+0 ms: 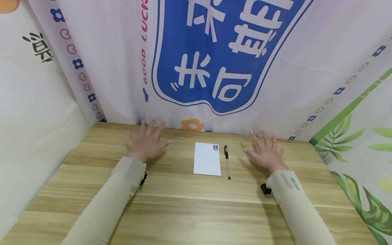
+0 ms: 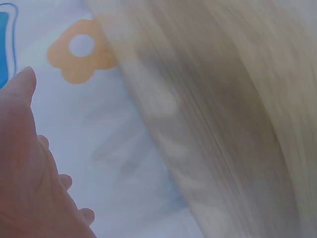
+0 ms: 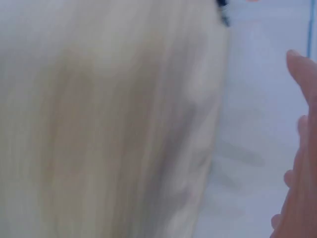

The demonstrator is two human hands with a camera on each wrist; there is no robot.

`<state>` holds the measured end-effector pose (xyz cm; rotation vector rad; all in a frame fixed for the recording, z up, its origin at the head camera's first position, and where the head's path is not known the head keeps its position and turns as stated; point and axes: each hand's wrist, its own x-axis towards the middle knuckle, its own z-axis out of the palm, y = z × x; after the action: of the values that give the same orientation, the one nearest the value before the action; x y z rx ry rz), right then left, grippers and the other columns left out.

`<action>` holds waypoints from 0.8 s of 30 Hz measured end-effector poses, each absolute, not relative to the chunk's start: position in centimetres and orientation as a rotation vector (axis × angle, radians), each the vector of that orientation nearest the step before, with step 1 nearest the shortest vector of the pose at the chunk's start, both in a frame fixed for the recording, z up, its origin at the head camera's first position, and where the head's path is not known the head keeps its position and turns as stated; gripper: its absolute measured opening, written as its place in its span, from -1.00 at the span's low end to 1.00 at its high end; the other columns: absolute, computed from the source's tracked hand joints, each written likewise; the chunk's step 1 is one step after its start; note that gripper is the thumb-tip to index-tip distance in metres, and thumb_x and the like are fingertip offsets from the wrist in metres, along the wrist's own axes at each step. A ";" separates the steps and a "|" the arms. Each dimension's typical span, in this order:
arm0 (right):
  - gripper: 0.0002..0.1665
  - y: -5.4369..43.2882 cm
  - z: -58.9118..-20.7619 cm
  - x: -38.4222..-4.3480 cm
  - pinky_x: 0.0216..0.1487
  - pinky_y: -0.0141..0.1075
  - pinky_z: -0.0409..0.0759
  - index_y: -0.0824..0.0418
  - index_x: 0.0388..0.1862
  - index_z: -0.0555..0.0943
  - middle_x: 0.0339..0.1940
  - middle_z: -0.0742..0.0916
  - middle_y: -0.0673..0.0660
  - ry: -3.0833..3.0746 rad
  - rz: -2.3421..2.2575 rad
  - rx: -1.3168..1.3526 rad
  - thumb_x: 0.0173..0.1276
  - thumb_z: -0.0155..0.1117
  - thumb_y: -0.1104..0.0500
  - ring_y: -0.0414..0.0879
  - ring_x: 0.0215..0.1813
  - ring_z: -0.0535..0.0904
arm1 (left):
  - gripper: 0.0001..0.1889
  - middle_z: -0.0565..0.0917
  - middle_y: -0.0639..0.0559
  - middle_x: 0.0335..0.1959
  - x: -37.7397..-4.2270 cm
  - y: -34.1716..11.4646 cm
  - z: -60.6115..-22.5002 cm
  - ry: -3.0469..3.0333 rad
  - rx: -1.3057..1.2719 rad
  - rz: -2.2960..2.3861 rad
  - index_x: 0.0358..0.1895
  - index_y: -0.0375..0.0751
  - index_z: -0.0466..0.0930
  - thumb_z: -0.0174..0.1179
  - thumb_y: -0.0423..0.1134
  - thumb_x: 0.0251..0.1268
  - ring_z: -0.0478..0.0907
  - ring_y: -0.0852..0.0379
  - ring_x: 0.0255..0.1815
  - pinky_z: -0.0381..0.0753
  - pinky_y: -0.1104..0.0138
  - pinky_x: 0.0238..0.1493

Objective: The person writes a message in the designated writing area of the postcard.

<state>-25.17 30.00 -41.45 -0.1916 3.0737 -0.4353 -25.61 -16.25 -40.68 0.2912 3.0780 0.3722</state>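
A white rectangular card or pad (image 1: 207, 159) with a small dark print in its top right corner lies on the wooden table. Beside it, to the right, lies a pen (image 1: 227, 161) with a black cap and a clear barrel, its cap toward the back. My left hand (image 1: 147, 143) is spread with straight fingers over the table's far left part and holds nothing. On the other side, my right hand (image 1: 265, 153) is likewise spread, to the right of the pen and apart from it. Both wrist views show extended fingers with nothing between them.
The wooden table (image 1: 196, 214) ends at a white printed cloth (image 1: 122, 68) hanging along its back edge. More printed cloth (image 1: 352, 146) with green leaves hangs at the right. A black wrist device (image 1: 265, 189) sits at the right cuff.
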 end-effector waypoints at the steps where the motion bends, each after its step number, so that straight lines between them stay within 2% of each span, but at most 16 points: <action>1: 0.03 29.8 -41.4 -25.1 0.13 0.63 -0.57 -0.24 0.70 -0.21 0.68 -0.26 0.26 3.071 -0.452 -0.194 0.43 -0.21 -0.57 0.54 0.54 -0.55 | -0.04 -0.39 -0.16 0.67 -25.4 -16.1 -40.6 3.084 0.294 0.381 0.67 0.22 -0.36 -0.50 0.61 0.33 -0.60 -0.42 0.57 -0.65 -0.57 0.09; 5: 0.04 28.9 -41.0 -24.4 0.18 0.63 -0.52 -0.22 0.70 -0.14 0.68 -0.27 0.24 3.059 -0.547 -0.203 0.41 -0.17 -0.59 0.48 0.55 -0.59 | -0.07 -0.38 -0.15 0.67 -24.9 -15.5 -40.4 3.112 0.308 0.433 0.68 0.21 -0.34 -0.46 0.57 0.38 -0.56 -0.40 0.58 -0.62 -0.55 0.14; 10: 0.00 27.3 -40.8 -23.6 0.26 0.64 -0.28 -0.24 0.70 -0.06 0.69 -0.25 0.20 3.057 -0.653 -0.208 0.42 -0.05 -0.53 0.42 0.59 -0.52 | -0.13 -0.34 -0.14 0.68 -24.1 -14.5 -40.4 3.145 0.326 0.566 0.68 0.16 -0.25 -0.33 0.48 0.47 -0.48 -0.40 0.61 -0.48 -0.58 0.21; 14: -0.07 25.9 -40.8 -23.5 0.24 0.62 0.02 -0.18 0.69 0.01 0.69 -0.14 0.27 3.065 -0.732 -0.243 0.49 0.10 -0.35 0.46 0.61 -0.33 | -0.17 -0.31 -0.15 0.68 -23.4 -13.6 -40.4 3.153 0.344 0.721 0.69 0.11 -0.22 -0.17 0.34 0.54 -0.43 -0.36 0.63 -0.36 -0.57 0.27; 17: -0.12 24.9 -40.9 -23.4 0.27 0.54 0.16 -0.05 0.68 0.10 0.66 0.00 0.35 3.048 -0.856 -0.272 0.51 0.20 -0.16 0.46 0.59 -0.15 | -0.21 -0.20 -0.19 0.68 -23.0 -12.8 -40.3 3.191 0.370 0.850 0.68 0.03 -0.15 -0.07 0.21 0.58 -0.32 -0.34 0.64 -0.23 -0.49 0.37; 24: -0.25 23.2 -41.4 -23.1 0.39 0.36 0.21 0.21 0.58 0.28 0.52 0.30 0.42 3.033 -1.056 -0.260 0.51 0.22 0.01 0.40 0.49 0.20 | -0.30 0.06 -0.25 0.62 -22.5 -11.2 -40.4 3.220 0.444 1.140 0.64 -0.15 0.03 0.01 0.02 0.61 -0.07 -0.28 0.62 -0.02 -0.22 0.53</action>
<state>-23.15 23.24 -41.36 -0.2599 3.0329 -1.0562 -22.50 -11.19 -40.37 0.4443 3.2202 1.1400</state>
